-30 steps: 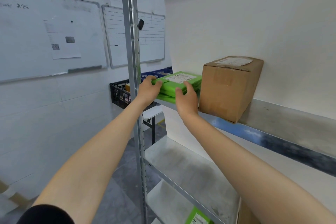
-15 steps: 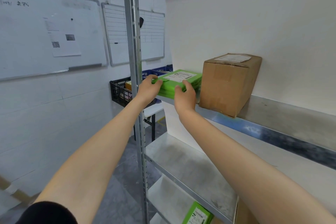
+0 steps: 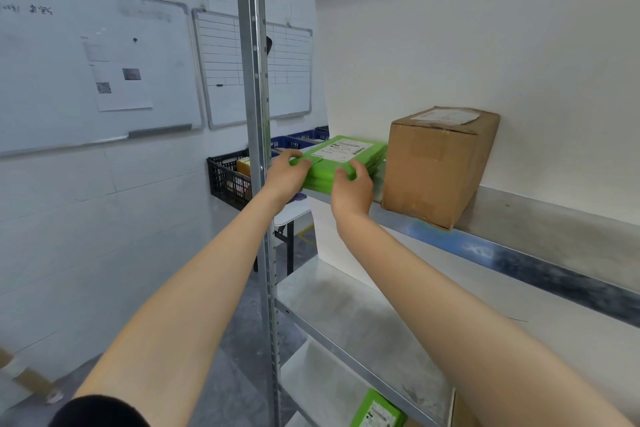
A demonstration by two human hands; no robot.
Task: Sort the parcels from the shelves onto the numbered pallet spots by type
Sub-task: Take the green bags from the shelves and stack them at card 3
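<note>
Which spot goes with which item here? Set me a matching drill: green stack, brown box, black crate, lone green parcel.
Items: 1 green stack; 2 brown box; 3 black crate; 4 lone green parcel.
Places: A beyond the rack post; B upper shelf, gripped by left hand and right hand; C lowest level in view; D upper shelf, right of the stack.
Pairs: 1-B, 2-D, 3-A, 4-C.

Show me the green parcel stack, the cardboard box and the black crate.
green parcel stack (image 3: 341, 149), head view, white label on top.
cardboard box (image 3: 429, 177), head view, front face.
black crate (image 3: 225, 180), head view, mesh side wall.
</note>
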